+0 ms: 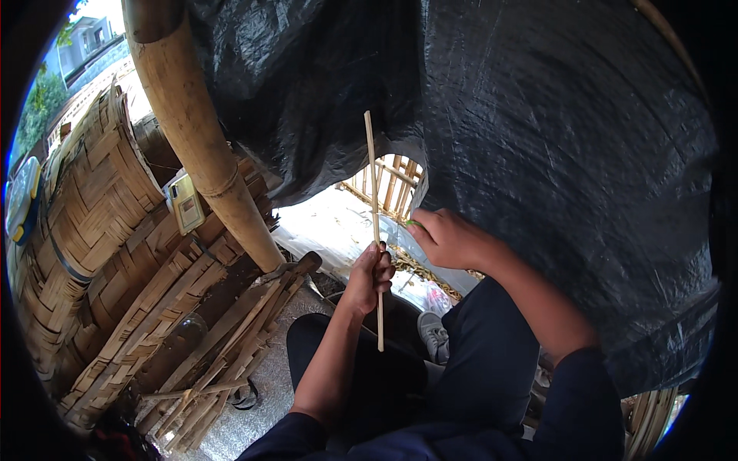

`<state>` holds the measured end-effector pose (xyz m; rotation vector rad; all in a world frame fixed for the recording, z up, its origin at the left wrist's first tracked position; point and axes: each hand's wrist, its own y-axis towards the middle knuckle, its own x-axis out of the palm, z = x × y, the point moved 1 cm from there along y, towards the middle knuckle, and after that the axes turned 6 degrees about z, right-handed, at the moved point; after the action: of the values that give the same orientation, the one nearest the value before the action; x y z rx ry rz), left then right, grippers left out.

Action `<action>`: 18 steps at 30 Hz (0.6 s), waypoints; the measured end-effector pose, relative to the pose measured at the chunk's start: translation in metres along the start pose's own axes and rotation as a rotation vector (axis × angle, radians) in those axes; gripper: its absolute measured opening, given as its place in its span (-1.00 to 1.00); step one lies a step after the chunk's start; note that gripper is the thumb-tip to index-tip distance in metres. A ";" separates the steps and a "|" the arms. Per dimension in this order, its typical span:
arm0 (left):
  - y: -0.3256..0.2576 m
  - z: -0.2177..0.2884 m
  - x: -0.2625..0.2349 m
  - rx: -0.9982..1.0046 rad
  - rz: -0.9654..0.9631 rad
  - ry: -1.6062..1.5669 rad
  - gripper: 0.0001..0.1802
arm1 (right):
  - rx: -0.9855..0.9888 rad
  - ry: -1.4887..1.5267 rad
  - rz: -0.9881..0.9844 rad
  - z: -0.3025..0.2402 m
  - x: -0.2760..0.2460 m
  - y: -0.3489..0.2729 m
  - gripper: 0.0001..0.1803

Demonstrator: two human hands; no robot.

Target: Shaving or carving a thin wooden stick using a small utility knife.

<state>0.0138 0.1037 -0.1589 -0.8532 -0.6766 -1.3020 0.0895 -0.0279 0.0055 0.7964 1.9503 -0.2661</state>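
A thin, pale bamboo stick [370, 154] stands nearly upright in front of me. My left hand [370, 275] is closed around it below its middle, so the lower end sticks out beneath my fist. Just to the right and slightly higher, my right hand [444, 237] is closed, apart from the stick. A small bright green thing [416, 223] shows at its thumb side; its kind is hidden by the fingers.
A thick bamboo pole [192, 115] slants down on the left. Beyond it are woven bamboo panels [100, 200], a yellow phone-like object [185, 203] and a pile of split bamboo strips [223, 361]. Black plastic sheeting [553, 138] hangs ahead and right. My shoe [433, 336] is below.
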 end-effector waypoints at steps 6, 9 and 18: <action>0.000 0.012 0.017 -0.026 0.045 -0.009 -0.82 | -0.342 -0.218 0.041 0.051 0.042 0.038 -0.62; 0.001 0.016 0.028 -0.051 0.069 0.006 -0.81 | -0.373 -0.307 0.033 0.057 0.045 0.039 -0.57; 0.023 0.001 0.013 -0.115 0.155 -0.212 -0.84 | -0.444 -0.064 0.381 0.068 0.025 0.068 -0.63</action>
<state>0.0382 0.0992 -0.1508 -1.1276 -0.6911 -1.1284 0.1731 0.0000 -0.0400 0.8260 1.6678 0.3552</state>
